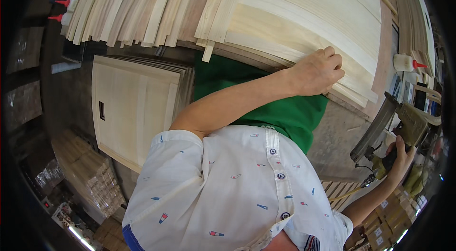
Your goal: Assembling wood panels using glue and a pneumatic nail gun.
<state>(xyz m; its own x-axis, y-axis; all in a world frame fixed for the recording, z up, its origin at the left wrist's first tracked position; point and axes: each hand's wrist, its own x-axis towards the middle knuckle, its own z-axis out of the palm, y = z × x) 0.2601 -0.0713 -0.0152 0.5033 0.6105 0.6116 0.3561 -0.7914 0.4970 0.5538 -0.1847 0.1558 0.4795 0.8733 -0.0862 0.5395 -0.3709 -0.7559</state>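
Across the workbench lies a pale wooden panel [304,18] built of several boards, with a dark slot near its far edge. My left hand [319,71] reaches over its near edge, fingers curled and closed on a wooden strip [349,90] along that edge. The fingertips are partly hidden. Off to the right, my right hand [401,156] wraps round the black grip of a pneumatic nail gun [411,120], held beside the bench and apart from the panel. A yellow air hose [344,194] runs up to the gun.
Long wooden strips [137,4] lie in rows at the far left, and more strips [415,28] are stacked right. White glue bottles with red tips [403,63] [71,5] stand at both sides. Finished-looking panels [133,108] lean in a stack at left.
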